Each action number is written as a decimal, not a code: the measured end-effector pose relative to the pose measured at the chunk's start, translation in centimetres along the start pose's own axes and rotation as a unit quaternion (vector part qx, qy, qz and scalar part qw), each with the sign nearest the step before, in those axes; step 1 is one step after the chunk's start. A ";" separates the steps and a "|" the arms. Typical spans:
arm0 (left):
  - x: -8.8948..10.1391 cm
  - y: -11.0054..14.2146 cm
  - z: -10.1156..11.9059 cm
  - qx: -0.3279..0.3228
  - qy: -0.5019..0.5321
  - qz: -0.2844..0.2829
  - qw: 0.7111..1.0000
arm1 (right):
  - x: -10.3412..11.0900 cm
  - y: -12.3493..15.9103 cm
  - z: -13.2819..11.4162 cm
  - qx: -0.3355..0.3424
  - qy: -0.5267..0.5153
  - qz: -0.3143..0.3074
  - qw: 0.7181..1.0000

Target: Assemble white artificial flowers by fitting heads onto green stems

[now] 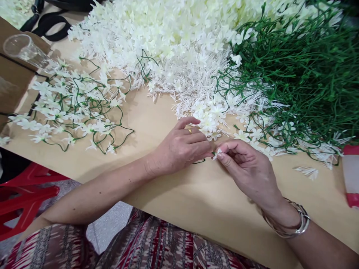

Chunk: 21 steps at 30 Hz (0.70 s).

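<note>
My left hand point(179, 147), with a gold ring, pinches a thin green wire stem point(199, 161) just above the tan table point(174, 190). My right hand point(246, 168), with silver bangles on the wrist, pinches a small white plastic flower point(218, 153) at the tip of that stem. The fingertips of both hands meet at the flower. A big heap of loose white flowers point(174, 41) lies right behind the hands.
Finished green stems with white flowers point(75, 112) lie spread at the left. A pile of bare green stems point(303, 74) fills the right. A clear plastic cup point(24, 48) lies on a brown box at far left. Red plastic stool point(25, 194) below the table edge; a red-and-white object point(352, 175) at the right edge.
</note>
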<state>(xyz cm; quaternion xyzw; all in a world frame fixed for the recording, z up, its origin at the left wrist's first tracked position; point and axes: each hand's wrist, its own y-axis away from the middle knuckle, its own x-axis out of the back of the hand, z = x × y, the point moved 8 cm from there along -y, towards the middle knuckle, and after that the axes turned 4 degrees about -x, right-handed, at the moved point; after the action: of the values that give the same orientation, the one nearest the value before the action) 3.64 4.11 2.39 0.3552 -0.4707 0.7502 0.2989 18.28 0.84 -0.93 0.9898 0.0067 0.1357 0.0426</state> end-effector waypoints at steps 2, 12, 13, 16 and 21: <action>-0.2 0.1 0.0 -0.005 -0.004 -0.005 1.000 | -0.1 0.1 0.0 0.004 0.017 0.005 1.000; -0.8 -0.2 -0.7 0.045 0.023 -0.020 0.999 | 0.0 -0.8 -0.2 -0.012 -0.025 -0.024 0.999; -0.7 -0.3 -0.7 0.044 0.023 -0.007 0.999 | 0.1 -1.0 -0.2 -0.015 -0.038 -0.029 0.999; -0.1 -0.3 -0.5 0.037 0.027 0.042 0.998 | 0.6 -1.5 0.0 -0.023 -0.071 -0.028 0.997; 0.5 -0.1 -0.7 0.047 0.032 0.071 0.996 | 0.9 -1.6 0.6 -0.030 -0.102 -0.021 0.994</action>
<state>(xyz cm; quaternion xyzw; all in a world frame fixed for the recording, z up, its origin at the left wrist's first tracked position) 3.25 4.81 2.59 0.3110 -0.4490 0.8017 0.2427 19.32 2.42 -1.41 0.9964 0.0187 0.0334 0.0752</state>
